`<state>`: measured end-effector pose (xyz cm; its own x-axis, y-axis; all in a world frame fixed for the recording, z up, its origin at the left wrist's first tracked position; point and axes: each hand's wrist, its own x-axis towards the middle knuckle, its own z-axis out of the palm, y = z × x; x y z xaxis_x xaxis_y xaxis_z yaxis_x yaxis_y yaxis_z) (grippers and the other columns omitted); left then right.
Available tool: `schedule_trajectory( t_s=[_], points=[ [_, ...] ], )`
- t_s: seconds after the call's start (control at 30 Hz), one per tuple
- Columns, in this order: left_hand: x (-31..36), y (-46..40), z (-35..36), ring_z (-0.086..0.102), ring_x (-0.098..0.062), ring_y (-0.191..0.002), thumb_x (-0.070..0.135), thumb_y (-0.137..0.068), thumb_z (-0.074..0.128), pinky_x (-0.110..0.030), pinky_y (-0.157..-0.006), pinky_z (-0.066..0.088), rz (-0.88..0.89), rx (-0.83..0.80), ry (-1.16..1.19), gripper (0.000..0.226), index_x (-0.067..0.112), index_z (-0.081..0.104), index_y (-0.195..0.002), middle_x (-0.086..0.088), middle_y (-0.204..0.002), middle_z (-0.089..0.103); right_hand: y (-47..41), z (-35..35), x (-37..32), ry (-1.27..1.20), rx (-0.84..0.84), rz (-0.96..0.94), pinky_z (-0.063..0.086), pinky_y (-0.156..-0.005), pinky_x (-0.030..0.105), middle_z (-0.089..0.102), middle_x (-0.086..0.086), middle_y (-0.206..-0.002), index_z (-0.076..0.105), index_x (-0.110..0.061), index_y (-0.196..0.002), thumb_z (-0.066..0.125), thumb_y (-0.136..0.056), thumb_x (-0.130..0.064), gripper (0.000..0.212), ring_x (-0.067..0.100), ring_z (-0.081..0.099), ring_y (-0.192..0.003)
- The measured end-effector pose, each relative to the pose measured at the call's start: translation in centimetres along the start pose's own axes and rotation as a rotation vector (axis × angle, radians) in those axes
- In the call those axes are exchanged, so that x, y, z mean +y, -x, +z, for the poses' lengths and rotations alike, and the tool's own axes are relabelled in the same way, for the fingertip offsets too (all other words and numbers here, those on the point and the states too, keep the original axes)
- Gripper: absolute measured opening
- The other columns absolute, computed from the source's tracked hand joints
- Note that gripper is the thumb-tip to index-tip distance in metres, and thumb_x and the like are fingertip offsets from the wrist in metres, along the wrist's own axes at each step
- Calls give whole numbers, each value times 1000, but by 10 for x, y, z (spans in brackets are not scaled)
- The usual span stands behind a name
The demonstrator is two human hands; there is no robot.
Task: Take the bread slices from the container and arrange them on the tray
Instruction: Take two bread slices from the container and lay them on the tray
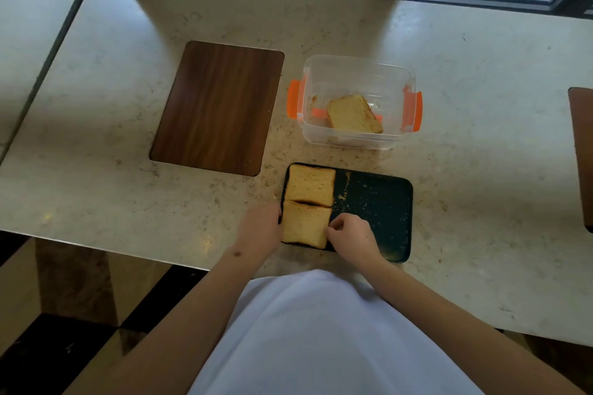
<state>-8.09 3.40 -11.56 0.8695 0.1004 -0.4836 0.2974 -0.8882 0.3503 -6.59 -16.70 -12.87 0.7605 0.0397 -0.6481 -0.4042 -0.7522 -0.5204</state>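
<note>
A dark green tray point(378, 202) lies near the table's front edge, dusted with crumbs. Two bread slices rest on its left half: a far slice point(309, 184) and a near slice point(305, 224), edges touching. My left hand point(260, 228) presses against the near slice's left side at the tray's rim. My right hand point(349, 234) pinches the same slice's right edge with curled fingers. Behind the tray stands a clear container point(356, 74) with orange clips, and one bread slice point(354, 114) lies tilted inside it.
A dark wooden board point(218, 107) lies to the left of the container on the beige stone table point(481, 138). Another brown board edge point(582, 151) shows at the far right. Window frames run along the back.
</note>
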Motion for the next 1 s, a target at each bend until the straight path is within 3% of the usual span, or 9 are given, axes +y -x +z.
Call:
schedule_trajectory(
  t_s=[0.13, 0.2, 0.3, 0.53, 0.67, 0.8, 0.93, 1.0],
  points=[
    [6, 2, -4, 60, -27, -96, -1, -91, 58, -34, -72, 50, 226, 140, -116, 33, 9, 62, -121, -10, -118, 62, 0, 0, -8, 245, 135, -176, 58, -72, 39, 61, -1, -105, 60, -19, -112, 64, -93, -25, 20, 18, 62, -84],
    [10, 1, -6, 61, -31, -102, -11, -86, 59, -40, -82, 54, 415, 170, -84, 39, 3, 67, -122, -14, -119, 66, -1, 1, -11, 336, 169, -285, 58, -71, 38, 56, 1, -113, 59, -18, -119, 62, -94, -23, 25, 18, 60, -88],
    [11, -2, -8, 65, -36, -94, -17, -83, 62, -44, -78, 56, 536, 171, -65, 37, -4, 71, -116, -19, -112, 71, -3, 2, -12, 397, 172, -348, 58, -70, 37, 54, 2, -118, 58, -18, -126, 61, -96, -23, 31, 19, 59, -91],
    [5, -15, -3, 62, -35, -99, -9, -90, 59, -43, -89, 52, 479, 152, -81, 23, -4, 71, -109, -20, -105, 70, -8, 2, -17, 409, 140, -325, 59, -73, 39, 54, 3, -117, 57, -18, -124, 59, -98, -26, 28, 19, 60, -88],
    [6, -17, -3, 60, -28, -94, 2, -96, 53, -38, -82, 51, 429, 119, -111, 20, 1, 73, -101, -14, -100, 69, -9, 2, -14, 428, 134, -329, 60, -72, 39, 55, 4, -117, 57, -17, -123, 59, -97, -24, 27, 20, 60, -88],
    [17, -12, -3, 57, -22, -86, 18, -100, 49, -30, -71, 42, 407, 53, -291, 25, 9, 67, -86, -7, -94, 66, -8, 2, -10, 420, 101, -343, 59, -71, 39, 52, 4, -117, 54, -17, -124, 59, -95, -24, 30, 19, 58, -87],
    [30, -11, -11, 55, -18, -83, 25, -101, 48, -28, -67, 43, 362, -10, -274, 23, 11, 65, -97, -7, -103, 63, -8, -9, -12, 381, 52, -352, 59, -77, 39, 53, 5, -125, 56, -18, -130, 59, -96, -27, 35, 20, 61, -94],
    [43, -12, -23, 61, -19, -87, 24, -100, 52, -30, -71, 50, 396, 47, -147, 24, 11, 69, -110, -6, -108, 64, -8, -24, -21, 322, 56, -346, 59, -81, 39, 58, 5, -126, 57, -18, -133, 58, -97, -27, 38, 20, 63, -96]
  ],
)
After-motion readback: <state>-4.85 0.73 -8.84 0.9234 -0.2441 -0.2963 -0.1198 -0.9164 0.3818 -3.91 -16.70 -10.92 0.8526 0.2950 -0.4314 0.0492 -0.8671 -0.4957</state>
